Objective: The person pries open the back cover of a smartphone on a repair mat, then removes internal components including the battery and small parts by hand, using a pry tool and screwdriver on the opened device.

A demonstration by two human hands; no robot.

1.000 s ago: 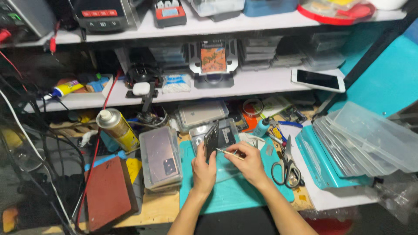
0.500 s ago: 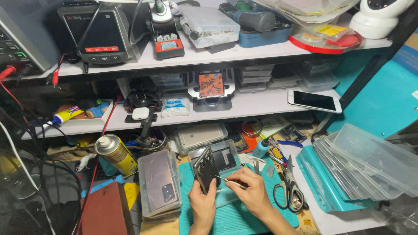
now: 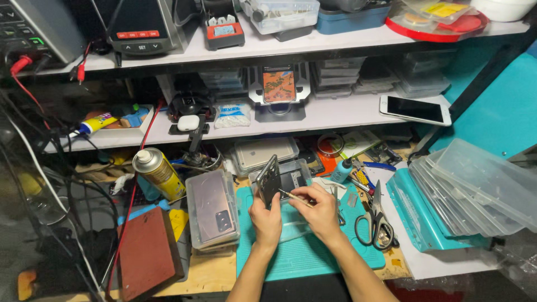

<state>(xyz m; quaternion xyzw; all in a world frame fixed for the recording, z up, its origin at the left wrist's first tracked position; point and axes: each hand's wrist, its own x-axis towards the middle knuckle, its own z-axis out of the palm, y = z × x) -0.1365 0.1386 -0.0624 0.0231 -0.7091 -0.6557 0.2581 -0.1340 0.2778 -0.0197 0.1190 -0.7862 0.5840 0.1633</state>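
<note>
My left hand [image 3: 267,217] grips a dark phone [image 3: 269,180] upright on its edge above the teal mat [image 3: 302,254]. My right hand [image 3: 319,210] pinches thin tweezers [image 3: 291,197], their tip touching the phone. Scissors [image 3: 376,221] lie just right.

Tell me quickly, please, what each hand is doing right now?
Left hand: closed on the phone.
Right hand: closed on the tweezers.

I see bare strip of teal silicone mat [image 3: 302,257] near me; grey phone stack [image 3: 211,210] blocks left, black-handled scissors [image 3: 376,223] block right, clear plastic box [image 3: 285,176] ahead.
</note>
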